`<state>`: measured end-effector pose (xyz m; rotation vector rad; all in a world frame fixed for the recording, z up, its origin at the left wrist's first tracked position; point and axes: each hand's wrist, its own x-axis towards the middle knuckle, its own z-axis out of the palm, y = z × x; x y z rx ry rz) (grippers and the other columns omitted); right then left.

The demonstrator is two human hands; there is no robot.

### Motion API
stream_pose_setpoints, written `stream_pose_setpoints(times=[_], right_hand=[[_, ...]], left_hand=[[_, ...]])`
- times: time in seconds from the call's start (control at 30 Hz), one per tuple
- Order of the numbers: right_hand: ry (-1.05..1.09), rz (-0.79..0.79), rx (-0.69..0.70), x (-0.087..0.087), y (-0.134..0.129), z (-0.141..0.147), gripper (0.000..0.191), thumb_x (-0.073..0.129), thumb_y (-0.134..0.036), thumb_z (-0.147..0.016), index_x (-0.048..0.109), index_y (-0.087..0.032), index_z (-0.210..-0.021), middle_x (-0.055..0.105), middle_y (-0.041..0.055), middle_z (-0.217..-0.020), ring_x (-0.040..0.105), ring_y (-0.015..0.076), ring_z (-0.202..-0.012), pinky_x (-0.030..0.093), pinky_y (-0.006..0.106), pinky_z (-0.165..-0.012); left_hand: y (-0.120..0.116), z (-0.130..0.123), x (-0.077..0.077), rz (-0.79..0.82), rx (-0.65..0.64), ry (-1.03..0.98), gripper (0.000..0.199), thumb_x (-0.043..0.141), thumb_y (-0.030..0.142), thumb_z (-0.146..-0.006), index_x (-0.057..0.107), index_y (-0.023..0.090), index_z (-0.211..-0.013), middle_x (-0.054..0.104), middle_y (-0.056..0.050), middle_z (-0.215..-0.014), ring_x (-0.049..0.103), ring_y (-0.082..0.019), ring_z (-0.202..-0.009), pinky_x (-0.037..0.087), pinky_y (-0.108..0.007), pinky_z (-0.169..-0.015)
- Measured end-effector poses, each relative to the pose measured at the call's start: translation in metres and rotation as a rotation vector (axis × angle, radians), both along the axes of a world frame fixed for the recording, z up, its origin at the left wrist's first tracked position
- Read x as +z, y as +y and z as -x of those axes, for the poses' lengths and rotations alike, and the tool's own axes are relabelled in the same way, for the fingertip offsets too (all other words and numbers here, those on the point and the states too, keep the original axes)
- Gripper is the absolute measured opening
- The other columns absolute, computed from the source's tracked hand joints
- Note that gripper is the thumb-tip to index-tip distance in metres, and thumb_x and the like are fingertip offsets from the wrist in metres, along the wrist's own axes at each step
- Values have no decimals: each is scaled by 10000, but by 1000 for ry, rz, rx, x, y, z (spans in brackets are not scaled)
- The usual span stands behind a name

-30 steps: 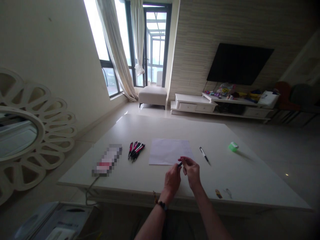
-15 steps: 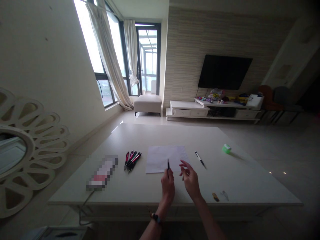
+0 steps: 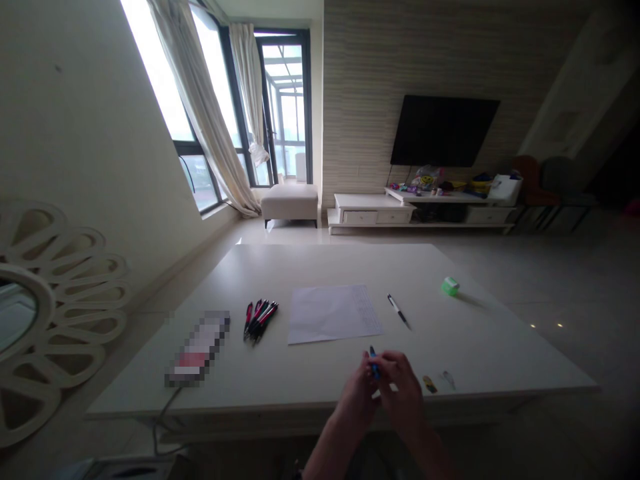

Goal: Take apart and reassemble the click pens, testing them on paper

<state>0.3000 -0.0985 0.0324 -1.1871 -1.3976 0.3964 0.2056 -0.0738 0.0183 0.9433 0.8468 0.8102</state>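
Observation:
Near the table's front edge, my left hand and my right hand are together, both closed on a dark pen with blue on it. The pen points away from me. Beyond the hands lies a white sheet of paper with faint print along its right side. A white and black pen rests to the right of the paper. To its left is a pile of several red, black and green pens.
A pixelated flat object with a cable lies on the left of the white table. On the right are a green and white container, a small yellow item and a clear item.
Both hands have come together and moved nearer the front edge, off the paper. My right hand has closed on the pen that my left hand held. The view has shifted slightly.

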Motion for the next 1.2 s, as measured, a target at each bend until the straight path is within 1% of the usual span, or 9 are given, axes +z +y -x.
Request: stream_pose_setpoints(times=[0.1,0.2,0.33,0.47,0.67,0.83,0.97,1.07,1.2], right_hand=[[414,-50,-151,19,15,-10,172,565,-357,-794,590,-223,-900,597,83,-1000,542,229,-964,431,377,-821],[852,47,56,38,35,-27,185,583,-399,-765,542,-237,-844,545,-7,-714,534,154,-669,443,329,-666],[1130,223,364,59,50,-49,306,471,-494,-797,476,-217,-666,343,-52,-546,350,101,-467,345,270,-467],[1206,208,477,74,56,-55,365,419,-452,-806,329,-217,-543,228,-69,-500,233,87,-418,265,251,-401],[1411,191,674,85,69,-50,291,470,-367,-773,347,-199,-569,244,-75,-481,247,72,-415,271,222,-394],[1382,225,700,84,87,-45,309,456,-384,-794,369,-198,-562,270,-76,-458,267,65,-388,267,213,-372],[1261,269,602,72,117,-40,262,516,-401,-790,500,-185,-643,346,-86,-445,257,40,-333,236,188,-331],[1043,337,460,56,150,-36,202,535,-350,-777,587,-162,-725,489,-54,-467,370,42,-332,284,170,-337],[628,553,339,28,192,-29,470,365,-509,-834,632,-127,-773,601,37,-475,541,127,-389,387,212,-376]], left_hand=[[14,18,10,-274,30,247,615,214,605,-854,599,177,-1070,652,-100,-957,614,-190,-861,477,-333,-760],[42,54,9,-773,230,764,431,372,497,-860,553,247,-1161,564,-71,-1202,474,-219,-1150,339,-398,-987],[69,107,-15,-1003,124,1279,367,376,387,-883,509,284,-1209,473,-40,-1322,326,-241,-1283,220,-495,-1049],[58,143,-33,-1086,-9,1434,394,331,389,-901,440,311,-1272,432,-13,-1356,353,-233,-1266,278,-488,-1024],[35,180,-22,-1345,-156,1411,376,377,318,-896,452,320,-1265,501,-24,-1292,491,-189,-1112,405,-392,-932],[39,188,-14,-1455,-194,1400,444,405,316,-884,367,300,-1326,417,-36,-1363,396,-209,-1223,358,-413,-996],[40,186,-16,-1477,-225,1355,445,403,303,-886,361,297,-1329,422,-33,-1359,397,-200,-1223,373,-395,-991],[40,186,-19,-1488,-225,1342,438,422,285,-879,384,295,-1316,446,-36,-1338,414,-198,-1202,383,-384,-979],[41,188,-19,-1504,-238,1339,458,445,275,-870,377,278,-1323,459,-45,-1323,422,-194,-1187,382,-369,-978]])
